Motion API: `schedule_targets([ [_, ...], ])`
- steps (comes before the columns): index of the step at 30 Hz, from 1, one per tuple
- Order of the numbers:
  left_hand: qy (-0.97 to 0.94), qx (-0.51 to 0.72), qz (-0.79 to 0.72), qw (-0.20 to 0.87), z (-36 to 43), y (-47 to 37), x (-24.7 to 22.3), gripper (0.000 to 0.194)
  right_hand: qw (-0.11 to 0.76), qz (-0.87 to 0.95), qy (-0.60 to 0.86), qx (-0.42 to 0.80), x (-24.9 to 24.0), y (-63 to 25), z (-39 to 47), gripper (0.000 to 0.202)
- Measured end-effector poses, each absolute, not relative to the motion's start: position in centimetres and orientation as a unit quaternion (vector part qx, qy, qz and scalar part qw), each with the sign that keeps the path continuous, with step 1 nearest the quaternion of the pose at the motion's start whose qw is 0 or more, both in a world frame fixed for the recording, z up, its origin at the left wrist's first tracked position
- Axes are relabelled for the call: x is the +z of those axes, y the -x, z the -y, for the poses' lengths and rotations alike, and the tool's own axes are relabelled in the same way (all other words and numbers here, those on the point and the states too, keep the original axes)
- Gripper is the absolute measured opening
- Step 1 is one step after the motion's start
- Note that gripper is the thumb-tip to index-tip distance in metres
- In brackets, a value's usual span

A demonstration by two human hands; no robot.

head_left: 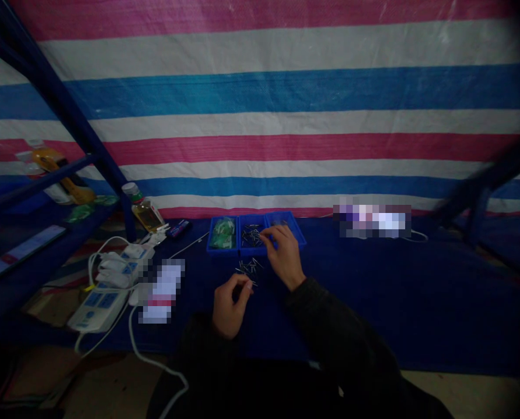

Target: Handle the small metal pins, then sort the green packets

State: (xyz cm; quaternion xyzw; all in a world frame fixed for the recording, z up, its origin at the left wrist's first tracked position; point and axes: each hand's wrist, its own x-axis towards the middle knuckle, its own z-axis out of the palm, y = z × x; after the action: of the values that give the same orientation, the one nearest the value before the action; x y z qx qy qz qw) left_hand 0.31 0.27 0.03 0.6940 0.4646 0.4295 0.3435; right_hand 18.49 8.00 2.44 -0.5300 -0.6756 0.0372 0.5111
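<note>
My left hand (pixel 230 305) is closed in a pinch at the near edge of a loose pile of thin metal pins or screws (pixel 250 267) on the blue tabletop. What its fingertips hold, if anything, is too small to make out. Over the right side of the middle blue bin (pixel 251 251) reaches my right hand (pixel 285 256), thumb and fingers pinched together. Similar dark, thin metal pieces (pixel 251 235) lie in that bin. Green and clear plastic-wrapped pieces (pixel 223 234) fill the left bin (pixel 223 252). My right hand partly hides the right bin (pixel 298 224).
On the left are a power strip (pixel 98 311) with plugs and white cables, a blurred-out phone (pixel 162 291), and a bottle (pixel 145 212). A blue metal frame (pixel 74 116) rises there. At the back right lies a lit, pixelated object (pixel 373 221). A striped sheet (pixel 260 93) hangs behind.
</note>
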Motion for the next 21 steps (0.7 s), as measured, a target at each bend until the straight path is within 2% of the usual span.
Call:
schedule_targets([
  [5, -0.690, 0.430, -0.467, 0.347, -0.1, -0.5, 0.1, 0.017, 0.496, 0.695, 0.519, 0.034, 1.9, -18.4, -8.8, 0.015],
  [11, -0.665, 0.450, -0.490, 0.340, 0.1, -0.6, 0.3, 0.018, 0.495, 0.674, 0.543, 0.078, -0.2, -19.2, -3.5, 0.011],
  [17, -0.638, 0.473, -0.505, 0.337, 0.0, -0.5, 0.0, 0.017, 0.387, 0.713, 0.567, 0.139, -3.0, -18.8, -0.6, 0.009],
  [21, -0.639, 0.474, -0.505, 0.335, 0.0, -0.5, 0.0, 0.018, 0.348, 0.724, 0.582, 0.122, -3.6, -18.3, -0.9, 0.007],
])
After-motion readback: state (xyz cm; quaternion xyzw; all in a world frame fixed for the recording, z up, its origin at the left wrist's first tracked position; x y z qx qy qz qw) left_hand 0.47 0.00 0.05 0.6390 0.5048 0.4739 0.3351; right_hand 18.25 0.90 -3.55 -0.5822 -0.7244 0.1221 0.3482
